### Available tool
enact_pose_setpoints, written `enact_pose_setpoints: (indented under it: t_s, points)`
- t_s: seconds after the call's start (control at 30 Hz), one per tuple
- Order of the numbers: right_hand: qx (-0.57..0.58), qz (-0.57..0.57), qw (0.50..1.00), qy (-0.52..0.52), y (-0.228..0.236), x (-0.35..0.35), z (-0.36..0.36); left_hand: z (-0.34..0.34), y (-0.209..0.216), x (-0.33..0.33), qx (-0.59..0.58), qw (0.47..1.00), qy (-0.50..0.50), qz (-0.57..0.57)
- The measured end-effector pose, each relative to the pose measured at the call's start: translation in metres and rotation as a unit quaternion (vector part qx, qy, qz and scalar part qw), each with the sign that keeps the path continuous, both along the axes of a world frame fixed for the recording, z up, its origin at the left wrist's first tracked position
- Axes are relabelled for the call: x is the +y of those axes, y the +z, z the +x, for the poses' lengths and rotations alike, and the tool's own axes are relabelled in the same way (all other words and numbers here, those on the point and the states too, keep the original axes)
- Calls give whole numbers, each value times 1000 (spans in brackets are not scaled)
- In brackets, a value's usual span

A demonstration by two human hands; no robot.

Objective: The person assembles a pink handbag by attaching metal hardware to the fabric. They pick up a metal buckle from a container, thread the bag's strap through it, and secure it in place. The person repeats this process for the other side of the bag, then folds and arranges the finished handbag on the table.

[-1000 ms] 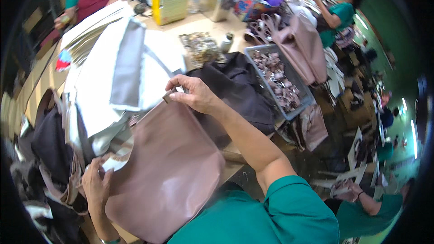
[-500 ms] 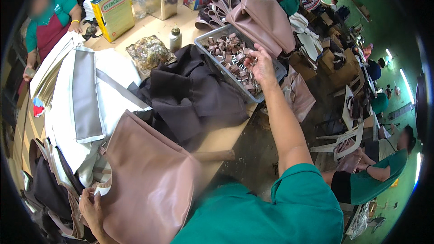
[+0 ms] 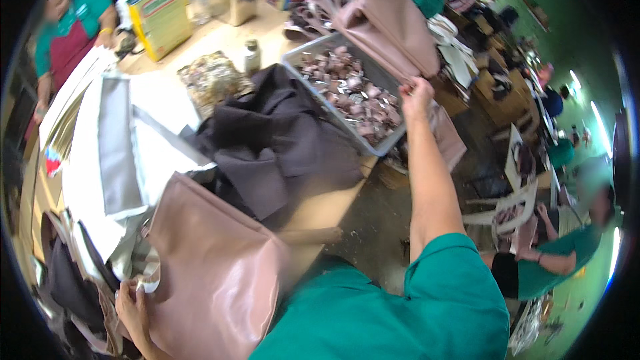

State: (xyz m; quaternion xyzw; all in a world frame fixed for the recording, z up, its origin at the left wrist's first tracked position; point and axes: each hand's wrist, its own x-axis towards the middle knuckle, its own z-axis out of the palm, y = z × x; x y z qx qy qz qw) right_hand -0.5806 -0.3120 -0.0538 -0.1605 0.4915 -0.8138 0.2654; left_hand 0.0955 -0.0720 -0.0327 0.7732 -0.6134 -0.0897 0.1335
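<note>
Your left hand (image 3: 133,310) grips the left edge of a mauve leather-like bag (image 3: 207,273), fingers curled in close to the thumb beside a pale strip along that edge. The bag lies slanted at the near side of the surface (image 3: 320,207), its glossy face turned up toward you, just in front of your green shirt (image 3: 373,320). Your right arm stretches out ahead, and your right hand (image 3: 418,98) appears at the right-hand rim of a gray plastic tray (image 3: 327,108), fingers drawn together; whether they pinch anything, you cannot tell from this view. A heap of small mauve pieces (image 3: 353,93) with shiny metal bits lies in the tray, and a larger folded mauve piece (image 3: 387,20) rests just beyond it. Dark brown cloth (image 3: 267,140) lies crumpled between the bag and the tray. To your left, white sheets (image 3: 83,153) spread out beneath a long gray panel (image 3: 121,147), near dark bags (image 3: 70,273) piled at the edge. Farther back stand a yellow tin (image 3: 161,17) and a small bottle (image 3: 252,58), while a co-worker in a maroon apron (image 3: 70,47) is at the far left.
</note>
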Motion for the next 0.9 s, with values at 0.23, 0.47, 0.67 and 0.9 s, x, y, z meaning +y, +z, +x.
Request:
enact_pose_setpoints:
  t_s: [0.23,0.47,0.67,0.9]
  points:
    - [51,142,971,188,-9,-15,42,2,-5,2,21,999,13,-25]
    - [144,164,962,162,-4,3,37,-2,-5,-4,11,1000,15,1]
    - [-34,96,993,67,5,24,-48,5,-8,-3,9,1000,10,8]
    - [-42,111,990,76,5,11,-57,-2,4,-2,2,1000,14,23]
